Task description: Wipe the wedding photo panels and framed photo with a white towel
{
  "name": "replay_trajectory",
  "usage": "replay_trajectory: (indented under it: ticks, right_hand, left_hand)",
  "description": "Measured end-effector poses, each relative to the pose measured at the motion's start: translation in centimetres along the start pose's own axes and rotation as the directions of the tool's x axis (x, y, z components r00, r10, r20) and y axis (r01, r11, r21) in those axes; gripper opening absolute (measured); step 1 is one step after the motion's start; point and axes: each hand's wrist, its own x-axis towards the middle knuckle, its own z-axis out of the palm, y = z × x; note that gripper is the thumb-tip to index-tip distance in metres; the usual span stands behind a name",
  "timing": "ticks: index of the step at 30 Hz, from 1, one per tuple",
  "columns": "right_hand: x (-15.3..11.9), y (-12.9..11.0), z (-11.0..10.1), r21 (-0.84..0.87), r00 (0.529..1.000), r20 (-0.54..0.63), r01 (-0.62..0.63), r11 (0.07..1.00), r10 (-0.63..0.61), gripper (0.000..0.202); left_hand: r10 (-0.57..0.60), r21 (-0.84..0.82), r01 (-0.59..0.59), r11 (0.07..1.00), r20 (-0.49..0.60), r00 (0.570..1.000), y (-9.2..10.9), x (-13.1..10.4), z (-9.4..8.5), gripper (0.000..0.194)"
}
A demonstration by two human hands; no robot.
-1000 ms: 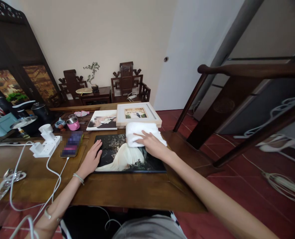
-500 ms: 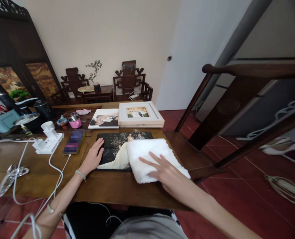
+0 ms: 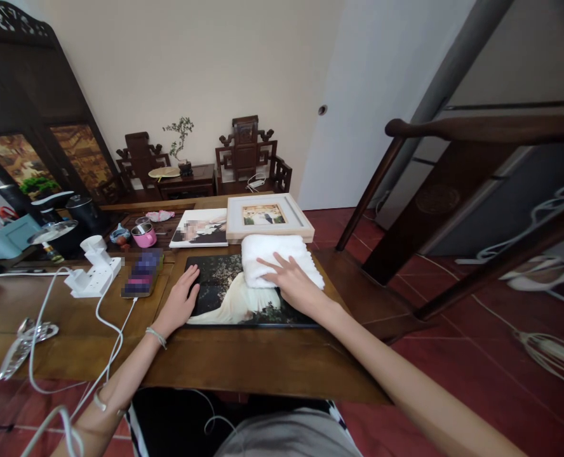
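Soft, dim indoor light; wide-angle stretch at edges; phone (image 3: 142, 274) pixelated.

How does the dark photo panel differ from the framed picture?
The dark panel shows no white border; the framed picture has a wide one. The panel looks thinner than the framed picture. The white cloth partly covers the panel's image; the framed picture's is uncovered. Both lie face up.

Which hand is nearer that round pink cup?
Left. The left hand, on the dark rectangular photo panel, is right of the cup; the right hand is farther right, on the fluffy white cloth.
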Motion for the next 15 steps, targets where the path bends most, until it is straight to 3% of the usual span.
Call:
replay_trajectory:
  ticks: [7, 11, 15]
  right_hand:
    - [-4.4, -3.8, -1.5, 0.008, 0.998, 0.056, -0.022, 1.000, 0.021, 0.070]
    - [-7.6, -6.5, -2.1, 0.066, 0.997, 0.064, 0.030, 0.997, -0.034, 0.063]
    - [-8.0, -6.4, -2.3, 0.133, 0.988, 0.100, 0.102, 0.986, -0.116, 0.068]
  left_hand:
    - [0.006, -0.011, -0.006, 1.000, -0.015, 1.000, -0.4, 0.0, 0.2, 0.046]
    - [0.014, 0.001, -0.014, 1.000, -0.011, 1.000, -0.4, 0.0, 0.2, 0.047]
    - [0.034, 0.017, -0.034, 0.999, 0.000, 0.999, -0.3, 0.0, 0.3, 0.047]
